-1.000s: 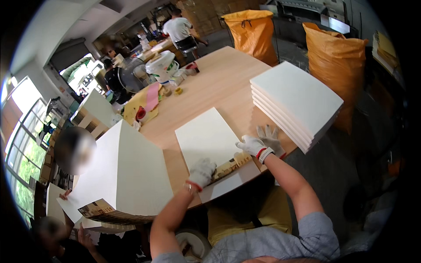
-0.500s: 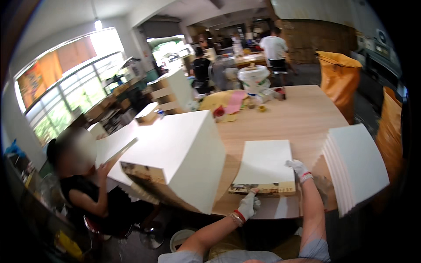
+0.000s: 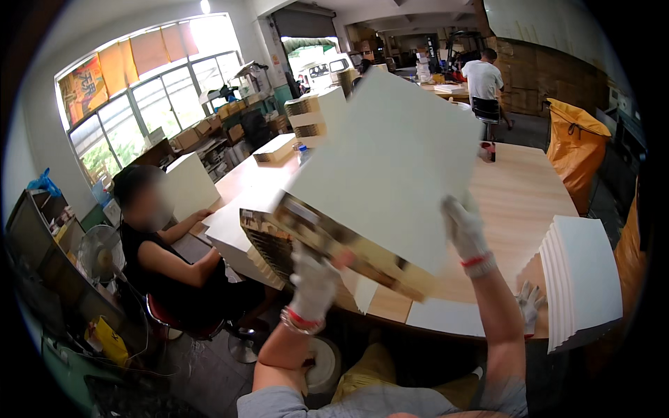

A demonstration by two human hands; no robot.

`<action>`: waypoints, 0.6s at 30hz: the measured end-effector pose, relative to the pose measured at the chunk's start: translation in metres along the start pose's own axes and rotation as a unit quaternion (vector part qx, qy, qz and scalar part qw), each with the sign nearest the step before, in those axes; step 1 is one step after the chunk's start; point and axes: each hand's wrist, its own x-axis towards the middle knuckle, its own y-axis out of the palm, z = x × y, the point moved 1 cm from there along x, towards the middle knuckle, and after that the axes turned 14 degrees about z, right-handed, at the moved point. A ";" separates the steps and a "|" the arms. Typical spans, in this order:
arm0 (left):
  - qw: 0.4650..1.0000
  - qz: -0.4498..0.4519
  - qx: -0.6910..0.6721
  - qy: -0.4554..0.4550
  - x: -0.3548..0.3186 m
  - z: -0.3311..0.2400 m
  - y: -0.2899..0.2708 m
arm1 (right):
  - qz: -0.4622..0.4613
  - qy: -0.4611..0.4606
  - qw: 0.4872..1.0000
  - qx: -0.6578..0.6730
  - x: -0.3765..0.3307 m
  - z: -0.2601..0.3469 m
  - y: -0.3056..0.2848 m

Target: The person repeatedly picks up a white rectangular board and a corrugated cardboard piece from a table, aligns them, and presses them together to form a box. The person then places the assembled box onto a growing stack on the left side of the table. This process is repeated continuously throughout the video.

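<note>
White-gloved left hand (image 3: 312, 284) clutches the tilted white block (image 3: 397, 164) at its printed lower edge; right hand (image 3: 464, 226) clasps the right side, fingers pointing upward!

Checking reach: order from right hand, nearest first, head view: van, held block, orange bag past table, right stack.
1. Held block: against the right hand
2. Right stack: right side of table
3. Orange bag: beyond table, right
4. Van: outdoors, at the back
</note>
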 end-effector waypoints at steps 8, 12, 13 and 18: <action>0.937 -0.195 0.172 -0.233 0.045 0.130 -0.085 | 0.033 0.202 0.939 -0.277 0.100 -0.045 0.098; 0.948 -0.198 0.085 -0.233 0.044 0.144 -0.088 | 0.083 0.304 0.861 -0.398 0.108 -0.055 0.099; 0.948 -0.214 0.070 -0.224 0.044 0.140 -0.084 | 0.082 0.324 0.841 -0.425 0.107 -0.054 0.098; 0.945 -0.168 0.127 -0.248 0.049 0.143 -0.099 | 0.080 0.296 0.832 -0.463 0.114 -0.070 0.086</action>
